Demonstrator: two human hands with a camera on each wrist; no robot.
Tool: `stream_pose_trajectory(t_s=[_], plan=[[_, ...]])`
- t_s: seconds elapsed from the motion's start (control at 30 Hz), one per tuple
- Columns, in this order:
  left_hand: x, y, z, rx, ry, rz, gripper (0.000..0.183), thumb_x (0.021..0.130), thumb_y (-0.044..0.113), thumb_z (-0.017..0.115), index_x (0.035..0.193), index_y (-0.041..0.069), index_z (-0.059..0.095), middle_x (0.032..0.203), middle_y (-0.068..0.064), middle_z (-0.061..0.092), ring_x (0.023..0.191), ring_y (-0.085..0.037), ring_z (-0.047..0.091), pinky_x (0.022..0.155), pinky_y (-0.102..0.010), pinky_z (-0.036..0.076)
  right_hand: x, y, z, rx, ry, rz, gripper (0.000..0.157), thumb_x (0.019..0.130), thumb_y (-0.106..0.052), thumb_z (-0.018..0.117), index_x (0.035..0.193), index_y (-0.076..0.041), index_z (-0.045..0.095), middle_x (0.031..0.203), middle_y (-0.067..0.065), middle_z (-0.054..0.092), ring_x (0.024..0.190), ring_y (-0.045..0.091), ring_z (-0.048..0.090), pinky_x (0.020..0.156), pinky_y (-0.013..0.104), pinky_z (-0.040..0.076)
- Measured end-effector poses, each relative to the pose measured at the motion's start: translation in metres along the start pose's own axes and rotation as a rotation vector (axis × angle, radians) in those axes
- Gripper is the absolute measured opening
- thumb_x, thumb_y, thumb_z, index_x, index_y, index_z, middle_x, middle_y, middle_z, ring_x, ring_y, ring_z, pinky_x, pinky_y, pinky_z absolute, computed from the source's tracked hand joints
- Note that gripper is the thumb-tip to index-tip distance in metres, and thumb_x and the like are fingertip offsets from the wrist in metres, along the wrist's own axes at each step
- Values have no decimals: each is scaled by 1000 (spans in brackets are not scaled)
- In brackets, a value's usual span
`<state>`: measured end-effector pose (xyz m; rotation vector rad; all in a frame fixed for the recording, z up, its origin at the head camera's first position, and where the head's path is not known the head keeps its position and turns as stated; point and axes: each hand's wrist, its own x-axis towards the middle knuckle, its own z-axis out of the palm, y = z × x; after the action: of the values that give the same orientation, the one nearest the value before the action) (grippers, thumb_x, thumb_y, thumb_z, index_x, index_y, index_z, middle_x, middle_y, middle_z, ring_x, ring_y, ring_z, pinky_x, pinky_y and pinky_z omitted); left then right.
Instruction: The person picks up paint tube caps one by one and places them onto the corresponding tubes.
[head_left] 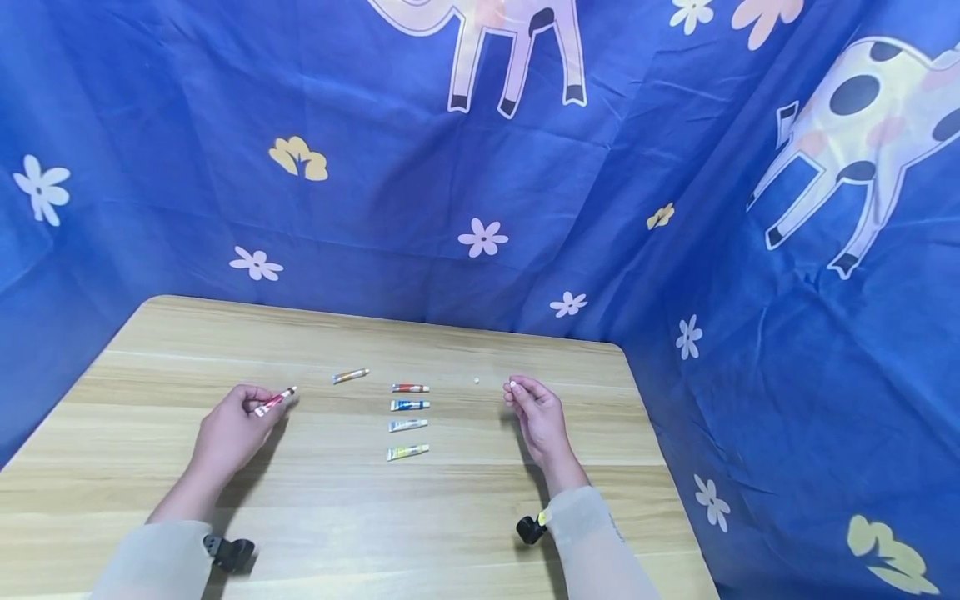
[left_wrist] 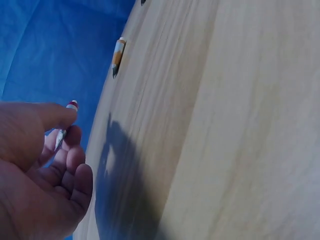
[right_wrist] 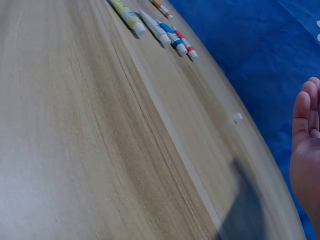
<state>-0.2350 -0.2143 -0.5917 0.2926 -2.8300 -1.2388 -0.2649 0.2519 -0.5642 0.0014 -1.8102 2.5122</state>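
Note:
My left hand [head_left: 234,429] pinches a dark red and white paint tube [head_left: 274,402] between thumb and fingers, above the left of the table. In the left wrist view only parts of this tube [left_wrist: 73,105] show between the fingers. On the right, my right hand [head_left: 542,419] holds a small white cap [head_left: 513,384] at its fingertips. That cap is out of sight in the right wrist view, where only part of the hand [right_wrist: 306,145] appears. Another white cap [head_left: 476,381] lies on the table, left of the right hand.
Between the hands, a red tube [head_left: 410,388], a blue tube [head_left: 410,405], a white tube [head_left: 407,425] and a yellow tube [head_left: 407,452] lie in a column. An ochre tube [head_left: 351,376] lies apart, up and left. Blue patterned cloth [head_left: 360,217] borders the wooden table [head_left: 330,517].

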Motion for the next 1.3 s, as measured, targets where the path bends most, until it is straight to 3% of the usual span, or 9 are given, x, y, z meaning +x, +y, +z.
stream_pose_trajectory(t_s=[0.17, 0.37, 0.6, 0.83, 1.03, 1.3], plan=[[-8, 7, -1, -17, -12, 0, 58, 103, 57, 69, 126, 3, 65, 102, -14, 75, 84, -22, 63, 70, -31, 43, 0, 1, 2, -15, 41, 26, 23, 103, 5, 67, 102, -15, 78, 95, -6, 79, 86, 6, 73, 83, 19, 61], [-19, 14, 2, -19, -29, 55, 46, 107, 45, 69, 125, 4, 66, 105, -19, 77, 86, -23, 67, 70, -32, 45, -2, 3, 2, -23, 56, 28, 30, 101, 8, 66, 98, -19, 80, 94, -8, 78, 85, 5, 71, 82, 19, 60], [-27, 19, 7, -32, -37, 70, 44, 104, 47, 73, 124, 8, 68, 100, -13, 78, 81, -19, 65, 69, -31, 44, -3, 6, 3, -12, 73, 46, 23, 103, 4, 67, 100, -16, 79, 93, -4, 78, 82, 6, 70, 77, 18, 60], [-29, 24, 10, -39, -31, 34, 45, 102, 45, 76, 122, 7, 67, 98, -10, 80, 76, -12, 65, 66, -29, 45, -7, 10, 4, -25, 49, 55, 11, 102, 0, 71, 105, -9, 77, 94, 2, 80, 79, 7, 71, 76, 19, 61], [-31, 32, 10, -72, -78, 30, 45, 104, 46, 72, 122, 5, 68, 101, -10, 81, 81, -12, 66, 70, -30, 46, -12, 13, 4, -35, 57, 67, 12, 100, 2, 72, 102, -9, 77, 93, 0, 80, 79, 7, 71, 76, 19, 61], [-37, 37, 21, -73, -122, 75, 39, 106, 44, 70, 123, 9, 69, 95, -7, 76, 74, -14, 61, 64, -30, 45, -18, 18, 5, -51, 57, 91, 19, 99, 5, 71, 96, -14, 75, 91, -4, 79, 79, 7, 71, 77, 20, 62]])
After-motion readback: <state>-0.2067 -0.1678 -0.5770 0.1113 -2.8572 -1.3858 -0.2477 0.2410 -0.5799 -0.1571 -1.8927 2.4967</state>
